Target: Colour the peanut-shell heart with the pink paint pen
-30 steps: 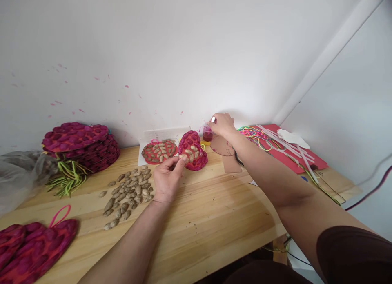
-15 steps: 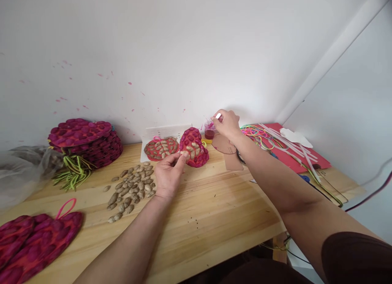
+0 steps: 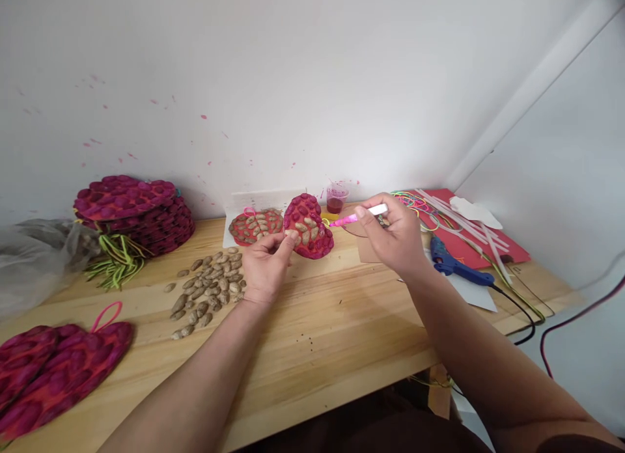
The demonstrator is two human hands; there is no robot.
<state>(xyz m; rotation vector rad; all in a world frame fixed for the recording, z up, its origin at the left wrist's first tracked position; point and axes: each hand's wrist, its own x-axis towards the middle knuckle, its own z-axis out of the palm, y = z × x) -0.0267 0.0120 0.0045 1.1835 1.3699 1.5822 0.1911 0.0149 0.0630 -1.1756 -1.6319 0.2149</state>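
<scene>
My left hand (image 3: 265, 267) pinches the lower left edge of a red heart-shaped piece (image 3: 308, 226) covered in peanut shells, some painted magenta and some bare, and holds it tilted above the wooden table (image 3: 322, 349). My right hand (image 3: 393, 237) is closed on a white-handled brush (image 3: 359, 216) whose pink tip points at the heart's right edge. A small clear cup of red paint (image 3: 335, 201) stands behind the heart by the wall.
Loose peanuts (image 3: 209, 291) lie left of my hand. A second unpainted heart (image 3: 256, 224) rests on white paper. Stacked magenta hearts (image 3: 131, 213) sit far left, more hearts (image 3: 53, 368) near left. A blue glue gun (image 3: 454, 266), coloured cords (image 3: 415, 209) and red sheet (image 3: 469, 241) lie right.
My right hand has drawn the brush back from the paint cup toward the heart, uncovering the glue gun. The left hand has kept hold of the heart.
</scene>
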